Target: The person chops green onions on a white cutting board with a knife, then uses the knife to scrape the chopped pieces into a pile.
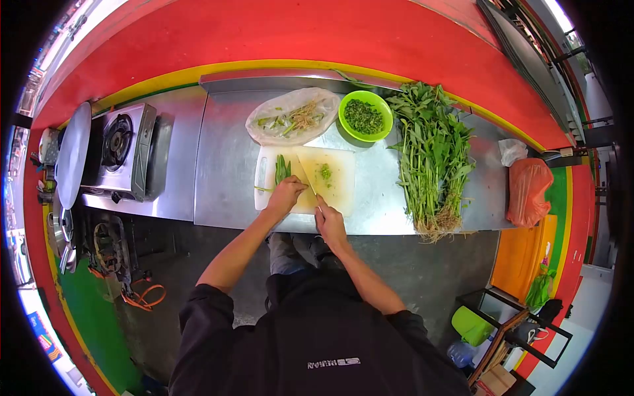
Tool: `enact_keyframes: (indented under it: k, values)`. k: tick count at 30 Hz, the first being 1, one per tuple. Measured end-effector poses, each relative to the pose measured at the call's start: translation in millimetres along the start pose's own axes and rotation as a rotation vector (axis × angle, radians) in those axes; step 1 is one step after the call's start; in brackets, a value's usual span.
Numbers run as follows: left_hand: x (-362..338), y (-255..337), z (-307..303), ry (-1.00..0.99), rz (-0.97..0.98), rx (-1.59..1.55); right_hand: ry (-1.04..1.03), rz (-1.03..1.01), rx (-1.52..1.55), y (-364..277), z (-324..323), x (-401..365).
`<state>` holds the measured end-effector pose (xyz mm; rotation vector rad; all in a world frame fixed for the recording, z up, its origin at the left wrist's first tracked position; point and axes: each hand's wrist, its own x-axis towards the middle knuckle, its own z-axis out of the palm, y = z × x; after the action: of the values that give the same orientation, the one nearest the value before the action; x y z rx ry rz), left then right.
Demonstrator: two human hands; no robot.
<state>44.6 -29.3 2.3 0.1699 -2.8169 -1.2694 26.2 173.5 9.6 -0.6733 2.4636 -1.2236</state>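
Observation:
My right hand is closed around the handle of a kitchen knife, whose blade points away from me over a white cutting board. Right by the blade, my left hand has its fingers pressed together; what they pinch, if anything, is hidden. Long green leaves lie on the board just beyond that hand. To the right of the blade sits a small heap of chopped greens.
Behind the board are a clear plastic bag with root trimmings and a lime-green bowl of chopped greens. A large bunch of leafy stems with roots lies rightward, then a red plastic bag. A gas stove stands left.

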Motion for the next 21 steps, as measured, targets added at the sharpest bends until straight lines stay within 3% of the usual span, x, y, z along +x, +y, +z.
enact_keyframes:
  k: [7, 19, 21]
  values:
    - [-1.5, 1.7, 1.6, 0.024, -0.019, 0.000, 0.029, -0.048, -0.012, 4.8, 2.8, -11.4]
    - [-7.3, 0.7, 6.4, 0.058, 0.015, 0.013, -0.037, 0.064, 0.045, -0.3, 1.2, -8.9]
    - [-7.4, 0.0, 6.4, 0.069, 0.038, 0.032, 0.004, -0.025, 0.030, 1.2, 2.6, -12.8]
